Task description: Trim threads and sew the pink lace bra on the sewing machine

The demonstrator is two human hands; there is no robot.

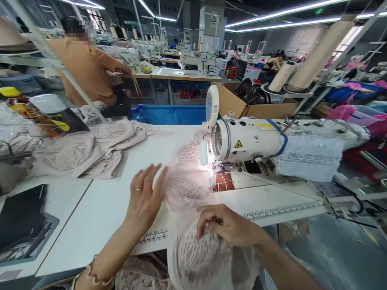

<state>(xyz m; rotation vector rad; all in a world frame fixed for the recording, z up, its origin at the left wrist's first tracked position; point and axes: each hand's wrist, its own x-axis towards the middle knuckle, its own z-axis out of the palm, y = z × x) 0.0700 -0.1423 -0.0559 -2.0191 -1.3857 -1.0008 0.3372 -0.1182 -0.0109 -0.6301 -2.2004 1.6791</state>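
Observation:
A run of beige lace cup pieces (pixel 189 187) lies on the white sewing table, passing beside the lit needle area of a sewing machine (pixel 238 139). My left hand (pixel 146 191) rests at the left edge of this fabric, fingers stretched out and fingertips touching it. Closer to me, another lace cup piece (pixel 201 253) hangs over the table's front edge. Above it is my right hand (pixel 228 223), its fingers curled in. Something small and dark shows between those fingers, too hidden to name.
Stacked beige lace pieces (pixel 111 137) lie at the left, near bottles (pixel 51 112). A black flat item (pixel 22 211) sits in a grey tray. Thread cones (pixel 320 56) stand at the right, by a cardboard box (pixel 260 104). A co-worker (pixel 81 72) sits ahead.

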